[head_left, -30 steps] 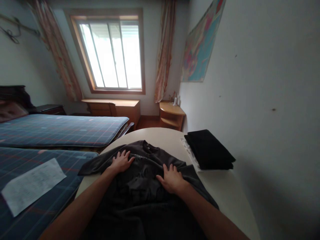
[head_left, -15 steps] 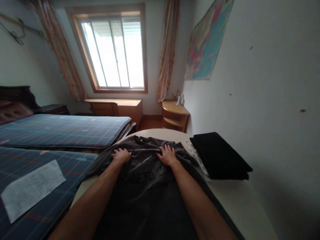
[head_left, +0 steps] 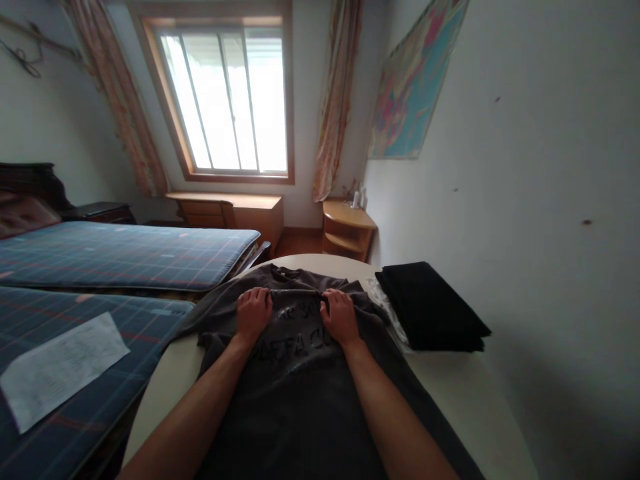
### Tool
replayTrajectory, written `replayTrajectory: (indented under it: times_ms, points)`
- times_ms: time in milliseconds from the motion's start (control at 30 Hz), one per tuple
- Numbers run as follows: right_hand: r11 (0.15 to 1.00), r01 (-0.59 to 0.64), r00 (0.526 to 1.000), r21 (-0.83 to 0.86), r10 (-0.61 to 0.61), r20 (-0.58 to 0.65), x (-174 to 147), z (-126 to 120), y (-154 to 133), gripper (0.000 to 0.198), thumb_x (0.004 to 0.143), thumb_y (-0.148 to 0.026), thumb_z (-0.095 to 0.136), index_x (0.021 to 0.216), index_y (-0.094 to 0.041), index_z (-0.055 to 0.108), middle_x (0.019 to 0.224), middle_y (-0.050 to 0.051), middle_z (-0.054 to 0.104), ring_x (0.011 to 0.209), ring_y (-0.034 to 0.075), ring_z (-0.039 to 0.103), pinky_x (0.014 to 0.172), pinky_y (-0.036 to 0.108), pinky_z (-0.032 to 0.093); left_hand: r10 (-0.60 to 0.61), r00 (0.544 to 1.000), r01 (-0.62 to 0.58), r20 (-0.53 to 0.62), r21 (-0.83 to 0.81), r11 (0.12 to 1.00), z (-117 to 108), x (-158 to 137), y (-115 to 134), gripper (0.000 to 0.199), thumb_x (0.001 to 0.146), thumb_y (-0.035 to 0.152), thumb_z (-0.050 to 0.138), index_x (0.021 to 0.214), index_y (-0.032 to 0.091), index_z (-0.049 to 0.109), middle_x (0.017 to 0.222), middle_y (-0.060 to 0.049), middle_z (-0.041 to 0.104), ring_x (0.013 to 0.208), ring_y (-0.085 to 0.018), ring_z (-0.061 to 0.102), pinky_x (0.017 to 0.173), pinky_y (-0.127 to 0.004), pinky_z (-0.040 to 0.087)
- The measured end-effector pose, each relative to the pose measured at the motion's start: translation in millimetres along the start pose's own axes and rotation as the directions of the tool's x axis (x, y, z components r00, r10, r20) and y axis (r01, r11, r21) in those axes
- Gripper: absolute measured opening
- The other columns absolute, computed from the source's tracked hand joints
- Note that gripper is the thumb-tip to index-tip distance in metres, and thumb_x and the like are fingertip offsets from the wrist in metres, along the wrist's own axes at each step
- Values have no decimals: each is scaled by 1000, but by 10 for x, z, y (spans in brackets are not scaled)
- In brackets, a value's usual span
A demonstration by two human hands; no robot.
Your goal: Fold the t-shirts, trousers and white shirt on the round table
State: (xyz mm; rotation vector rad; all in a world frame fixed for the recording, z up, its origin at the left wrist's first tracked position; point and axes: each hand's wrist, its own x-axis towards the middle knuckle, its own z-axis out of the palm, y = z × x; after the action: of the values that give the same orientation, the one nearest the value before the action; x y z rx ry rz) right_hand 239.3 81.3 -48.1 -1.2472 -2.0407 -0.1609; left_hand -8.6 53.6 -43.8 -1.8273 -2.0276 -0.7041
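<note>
A dark grey shirt (head_left: 300, 407) with black lettering on its chest lies spread front up, its collar at the far end. My left hand (head_left: 254, 312) is on the left of the upper chest, fingers bent and closed on the cloth. On the other side of the lettering, my right hand (head_left: 341, 315) grips the cloth in the same way, thumb toward the middle. A raised crease runs between the two hands just below the collar. The fingertips are partly hidden in the fabric.
The shirt lies on a pale round-edged table (head_left: 150, 407). A folded black cloth stack (head_left: 435, 307) sits at its right, near the wall. Left of the table are plaid mattresses (head_left: 150, 257) and a sheet of paper (head_left: 67, 370). A wooden corner shelf (head_left: 347, 217) stands beyond.
Both hands have gone from spread flat on the shirt to curled fingers closed on its cloth. The left hand has shifted slightly right, and the chest lettering shows more clearly.
</note>
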Motion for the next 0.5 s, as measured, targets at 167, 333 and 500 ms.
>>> replayTrajectory:
  times_ms: [167,333,500]
  points:
    - [1000,1,997,-20,0,77,-165,-83,-19,29,95,-28,45,117,-19,62,133,10,59,128,24,46,114,42,28,372,923,-384,-95,-178,906,-277,-351,257,20,96,23,45,102,19,63,101,-8,67,95,-24,60,88,-39,45]
    - [992,-77,947,-105,106,304,-347,-166,-78,52,96,-43,43,145,-25,46,162,4,25,150,26,11,120,49,8,605,792,-563,78,-288,775,-458,-745,577,29,90,23,52,116,22,63,122,-9,63,115,-26,55,101,-42,42]
    - [967,-151,849,-203,233,475,-538,-275,-175,67,95,-56,41,156,-32,24,166,-1,-4,150,28,-12,118,55,-5,527,804,-439,277,-322,839,-503,-1038,692,66,84,35,58,148,32,41,160,-7,29,148,-38,17,116,-62,18]
